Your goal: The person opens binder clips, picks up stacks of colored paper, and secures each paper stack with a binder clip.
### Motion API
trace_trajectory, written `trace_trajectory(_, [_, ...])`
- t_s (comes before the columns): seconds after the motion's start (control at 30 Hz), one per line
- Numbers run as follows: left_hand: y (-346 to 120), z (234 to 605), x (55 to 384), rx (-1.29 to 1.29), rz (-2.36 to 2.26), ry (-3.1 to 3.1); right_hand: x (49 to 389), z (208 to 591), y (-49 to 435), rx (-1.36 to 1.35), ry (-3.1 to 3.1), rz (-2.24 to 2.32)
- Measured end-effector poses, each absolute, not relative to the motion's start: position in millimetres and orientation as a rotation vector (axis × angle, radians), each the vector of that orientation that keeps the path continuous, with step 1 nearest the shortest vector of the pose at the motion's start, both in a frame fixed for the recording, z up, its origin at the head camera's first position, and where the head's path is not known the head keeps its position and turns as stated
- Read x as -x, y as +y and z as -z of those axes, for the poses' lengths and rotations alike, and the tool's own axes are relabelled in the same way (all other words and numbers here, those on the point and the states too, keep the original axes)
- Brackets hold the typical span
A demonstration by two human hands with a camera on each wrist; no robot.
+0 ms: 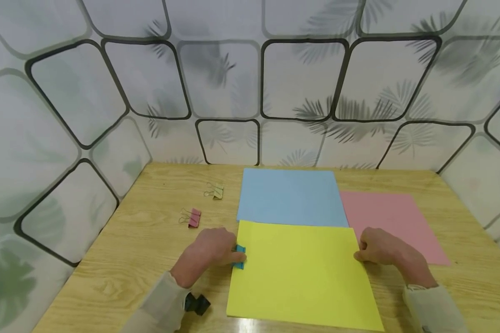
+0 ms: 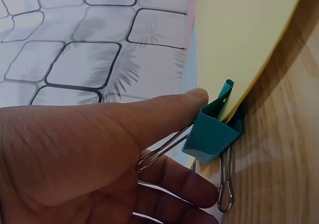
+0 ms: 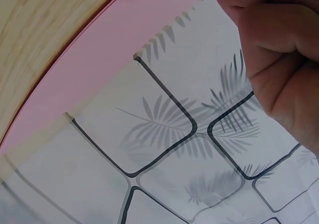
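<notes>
- Large rectangular yellow paper [image 1: 300, 273], in the near middle of the wooden-topped table [image 1: 121, 268], held between the person's two hands.
- Left hand [image 1: 214, 247]: grasping the small teal binder clip with looped wire handles [image 2: 212, 137]. The thumb lies on its upper side; the other fingers are bent below, near the lower wire handle [image 2: 226, 194].
- The teal clip's mouth sits around the paper's left edge, above that edge's midpoint. In the left wrist view this edge stands raised over the wood.
- Right hand [image 1: 381, 247]: fingers clenched, pinching the paper's right edge with the thumb on top. What the fingers do underneath is hidden.
- Edges: the yellow far edge meets or slightly overlaps the near edge of the light blue rectangular sheet [image 1: 291, 194]; which, I cannot tell. The near edge lies close to the bottom of the head view.
- The pink rectangular sheet [image 1: 391, 217] lies beyond the right hand, its left side against the blue sheet.
- Room on the left: wood grain shows between the left hand and the table's left edge. The pink binder clip [image 1: 194, 218] lies just beyond that hand; the pale yellow binder clip [image 1: 218, 192] lies farther back, near the blue sheet.
- The leaf-patterned wall covering [image 1: 300, 78] bounds the table's far edge.
</notes>
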State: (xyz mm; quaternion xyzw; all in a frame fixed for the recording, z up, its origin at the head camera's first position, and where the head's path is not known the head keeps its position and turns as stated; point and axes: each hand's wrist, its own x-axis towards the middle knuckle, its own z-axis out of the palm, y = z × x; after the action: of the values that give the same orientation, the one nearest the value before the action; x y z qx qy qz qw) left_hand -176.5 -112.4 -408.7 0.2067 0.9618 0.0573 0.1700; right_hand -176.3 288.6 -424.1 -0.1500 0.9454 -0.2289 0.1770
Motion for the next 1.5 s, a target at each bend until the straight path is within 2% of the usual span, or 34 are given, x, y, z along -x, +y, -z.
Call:
trace_trajectory(0.5, [-118.8,404.9,177.7,-0.632,-0.251,2.665,176.0,424.1,289.6,0.464,2.659,0.641])
trace_trajectory(1.27, [-128.6,393.0,182.7,-0.555,-0.454,2.580,173.8,413.8,289.8,0.406,2.754,0.797])
trace_trajectory(1.5, [-136.5,389.7,183.4,-0.526,-0.463,2.634,191.3,402.2,271.7,0.468,2.868,0.806])
